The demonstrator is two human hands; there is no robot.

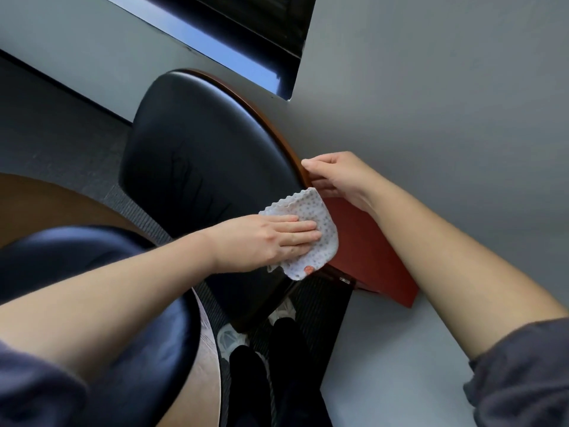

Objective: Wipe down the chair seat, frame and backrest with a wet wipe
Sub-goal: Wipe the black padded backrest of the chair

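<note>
Floor: dark striped carpet [144,211], with a smooth grey surface [431,103] on the right.
Chair: a black padded cushion [197,149] with a brown wooden edge [264,118] curving round it.
Wipe: the white dotted wipe [320,223] lies on the cushion's lower right part, next to the wooden edge.
Left hand: the left hand [268,238] is flat, with straight fingers pressing on the wipe.
Right hand: the right hand [338,177] holds the wooden edge, thumb on top and fingers curled behind.
Nearby: another black chair [77,251] sits at the lower left.

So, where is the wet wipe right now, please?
In the head view the wet wipe lies just right of centre, pressed onto the black cushion under the left hand, below the right hand gripping the wooden frame.
</note>
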